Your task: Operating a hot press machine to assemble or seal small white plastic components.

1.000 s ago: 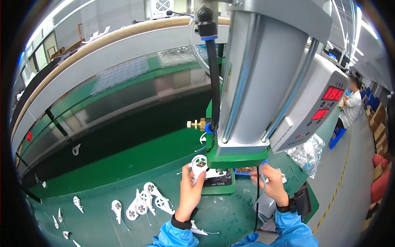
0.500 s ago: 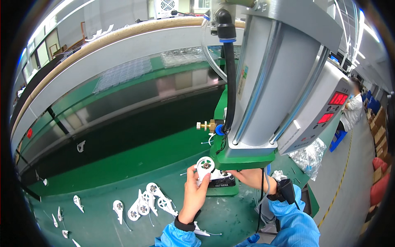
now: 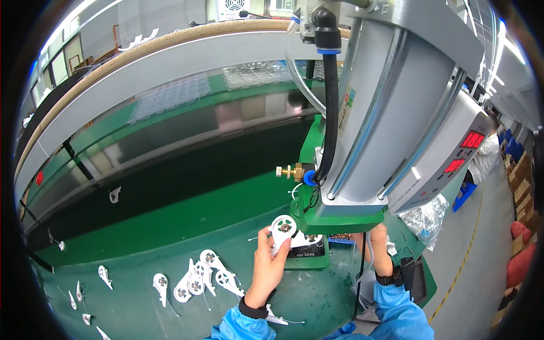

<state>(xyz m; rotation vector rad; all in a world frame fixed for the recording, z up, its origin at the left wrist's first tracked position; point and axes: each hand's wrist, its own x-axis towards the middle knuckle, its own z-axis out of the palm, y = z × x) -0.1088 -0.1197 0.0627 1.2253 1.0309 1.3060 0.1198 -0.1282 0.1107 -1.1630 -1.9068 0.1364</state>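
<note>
My left hand (image 3: 267, 262) pinches a white plastic part (image 3: 284, 228) with a round, ring-like end and a metal centre, in front of the press. Another white part (image 3: 310, 238) lies on the black fixture (image 3: 304, 250) at the press base, right beside the held one. Right of that fixture, my right hand (image 3: 374, 245) is close to a blue tray (image 3: 341, 242) of small brass-coloured pieces. Its fingers are smeared by motion and partly behind a cable, so their grip does not show. Above stands the grey press cylinder (image 3: 368, 113) on its green head (image 3: 340, 222).
Several similar white parts (image 3: 196, 285) with thin wires lie on the green bench (image 3: 136, 309) to the left. A control box (image 3: 442, 156) with red displays adjoins the press. A clear plastic bag (image 3: 426, 218) lies at the right edge; a person in white (image 3: 486, 161) sits beyond.
My right hand has moved right, away from the fixture under the press, exposing the blue tray. My left hand still holds the white part in nearly the same place. The view has shifted slightly.
</note>
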